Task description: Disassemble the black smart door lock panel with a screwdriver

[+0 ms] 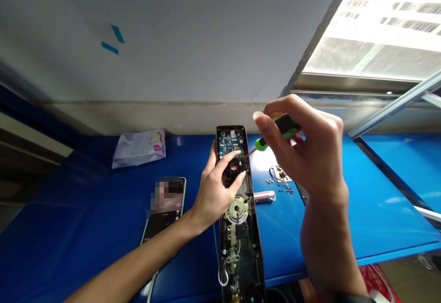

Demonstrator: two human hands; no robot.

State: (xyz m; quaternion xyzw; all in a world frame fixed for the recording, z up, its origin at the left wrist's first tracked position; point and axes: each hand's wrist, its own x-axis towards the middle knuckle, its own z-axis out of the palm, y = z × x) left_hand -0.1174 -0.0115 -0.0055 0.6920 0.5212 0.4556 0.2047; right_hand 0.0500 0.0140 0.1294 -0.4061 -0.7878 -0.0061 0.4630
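Observation:
A long, narrow electronic lock housing (257, 229), black inside and without its cover, lies lengthwise before me. A blue circuit board (227, 141) sits at its far end, with a round pale part (237, 209) nearer the middle. My left hand (217, 190) rests across the housing, its fingers spread; thumb and index fingertip touch down just below the board, while other fingers lie at the left edge. In my right hand (306, 149), a green and black screwdriver (261, 144) is pinched at a slant. Its tip reaches the housing near my left index finger; the exact contact point is unclear.
On the blue table (193, 271) stand a lit phone (165, 220) and a purple-white packet (139, 148) to the left. Right of the housing lie a pinkish wrapped cylinder (264, 197), several small screws (285, 190) and a small wired part (282, 174). A wall (193, 64) rises behind.

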